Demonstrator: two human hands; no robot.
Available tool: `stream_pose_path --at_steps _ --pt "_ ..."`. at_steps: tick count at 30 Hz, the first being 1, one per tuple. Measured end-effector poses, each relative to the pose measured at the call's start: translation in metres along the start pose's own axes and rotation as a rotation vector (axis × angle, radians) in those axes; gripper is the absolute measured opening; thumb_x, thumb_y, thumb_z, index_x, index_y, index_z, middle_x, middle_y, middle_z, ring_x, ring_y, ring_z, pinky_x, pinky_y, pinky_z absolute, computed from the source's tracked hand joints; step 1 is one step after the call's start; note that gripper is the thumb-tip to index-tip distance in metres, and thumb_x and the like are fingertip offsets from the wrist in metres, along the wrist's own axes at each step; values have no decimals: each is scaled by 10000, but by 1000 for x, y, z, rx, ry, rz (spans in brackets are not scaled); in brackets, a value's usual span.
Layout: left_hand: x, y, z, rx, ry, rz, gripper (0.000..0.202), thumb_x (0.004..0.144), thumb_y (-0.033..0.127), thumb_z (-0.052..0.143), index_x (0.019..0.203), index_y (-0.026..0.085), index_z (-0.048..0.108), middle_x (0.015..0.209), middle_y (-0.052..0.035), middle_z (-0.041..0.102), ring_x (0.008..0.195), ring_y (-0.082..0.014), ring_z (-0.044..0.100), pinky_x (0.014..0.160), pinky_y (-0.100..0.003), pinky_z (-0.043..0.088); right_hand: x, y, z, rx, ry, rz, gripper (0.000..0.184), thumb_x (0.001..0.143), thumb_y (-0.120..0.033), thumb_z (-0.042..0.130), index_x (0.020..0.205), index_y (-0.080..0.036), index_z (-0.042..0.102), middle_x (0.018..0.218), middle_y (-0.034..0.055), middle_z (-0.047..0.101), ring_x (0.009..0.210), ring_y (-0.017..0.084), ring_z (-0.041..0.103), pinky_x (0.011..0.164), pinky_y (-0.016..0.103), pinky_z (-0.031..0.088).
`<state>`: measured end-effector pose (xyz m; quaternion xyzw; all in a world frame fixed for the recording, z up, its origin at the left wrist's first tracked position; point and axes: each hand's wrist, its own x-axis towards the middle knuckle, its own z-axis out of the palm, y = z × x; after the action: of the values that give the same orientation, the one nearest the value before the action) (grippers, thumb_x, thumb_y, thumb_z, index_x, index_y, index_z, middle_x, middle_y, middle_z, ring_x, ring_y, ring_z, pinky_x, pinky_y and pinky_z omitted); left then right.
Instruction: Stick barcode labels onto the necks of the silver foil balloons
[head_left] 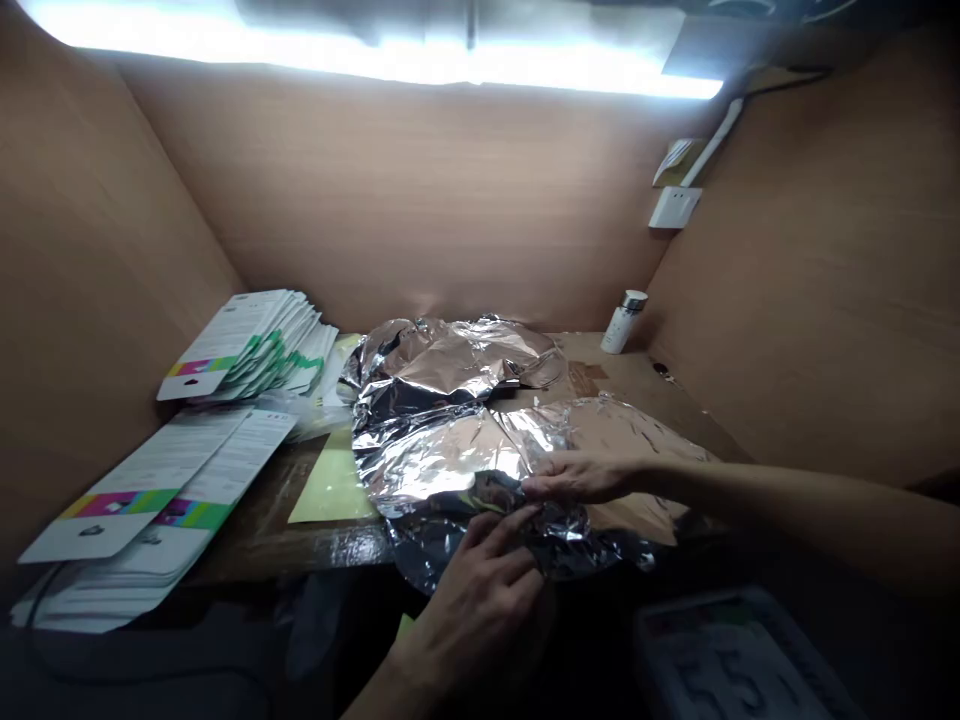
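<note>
- Right hand (581, 477) and left hand (499, 580) meet at the foil (442, 450), which lies crumpled on the table (255, 525) ahead of me.
- On my feed, the right one is narrow, thumb and fingers pinched on a dark fold (493, 490) near the foil's front edge. The left one lays its fingers just below that spot; its thumb is hidden, so I can't tell whether it grips or only presses.
- Neither hand is clearly nearer: both are at the fold, the right coming in from the side, the left from the near edge.
- The near lobe (600, 430) has its long axis running left to right, roughly in line with my right forearm (780, 510), which crosses above its right end.
- Beyond it sits the far lobe (457, 360), also lying crosswise; the two seem joined at the left, with table showing between them to the right.
- Outward to the left I get a yellow sheet (326, 490), then two piles of cards (210, 345).
- Back right stands a bottle (622, 325); low right, a dim case (739, 650).
</note>
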<state>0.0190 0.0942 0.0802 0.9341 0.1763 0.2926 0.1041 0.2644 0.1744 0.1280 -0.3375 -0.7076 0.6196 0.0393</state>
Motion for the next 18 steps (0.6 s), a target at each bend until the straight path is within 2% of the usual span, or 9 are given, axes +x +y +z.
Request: stream_pose_path --at_steps 4,7,10,13,15,18 --pt "-7 -5 24 53 -102 32 176 1043 179 559 882 182 632 881 -40 748 1486 -227 421 1079 -386 354 3 38 19 142 12 63 582 951 -706 525 731 -168 488 650 -55 379 585 85 308 536 220 286" --pt "-12 -2 47 104 -131 77 168 1014 192 604 854 171 652 822 -49 724 1440 -289 464 1093 -436 353 5 49 20 73 -60 199 585 945 -732 485 750 -180 483 608 -56 413 530 86 362 505 219 318" --pt "-16 5 67 136 -140 37 179 958 219 684 790 164 657 771 -42 699 1228 -333 597 1066 -502 373 11 43 6 -163 -91 301 533 966 -644 501 727 -168 500 574 -58 426 498 76 384 483 207 306" --pt "-21 11 78 145 -201 -29 188 902 236 750 756 166 656 754 -42 696 982 -282 641 882 -429 445 18 28 -15 -281 -120 364 488 969 -551 551 692 -150 530 551 -54 465 473 63 388 472 198 293" --pt "-25 14 82 141 -235 -47 185 879 230 768 750 166 652 759 -47 702 934 -277 637 800 -403 442 22 16 -30 -346 -177 433 487 959 -552 583 697 -141 572 538 -52 495 456 64 411 466 195 308" --pt "-32 17 88 126 -255 -72 186 889 231 739 739 161 653 749 -59 694 987 -304 639 813 -416 445 32 -4 -58 -490 -203 579 487 908 -536 688 673 -114 634 511 -34 534 428 70 444 455 199 319"
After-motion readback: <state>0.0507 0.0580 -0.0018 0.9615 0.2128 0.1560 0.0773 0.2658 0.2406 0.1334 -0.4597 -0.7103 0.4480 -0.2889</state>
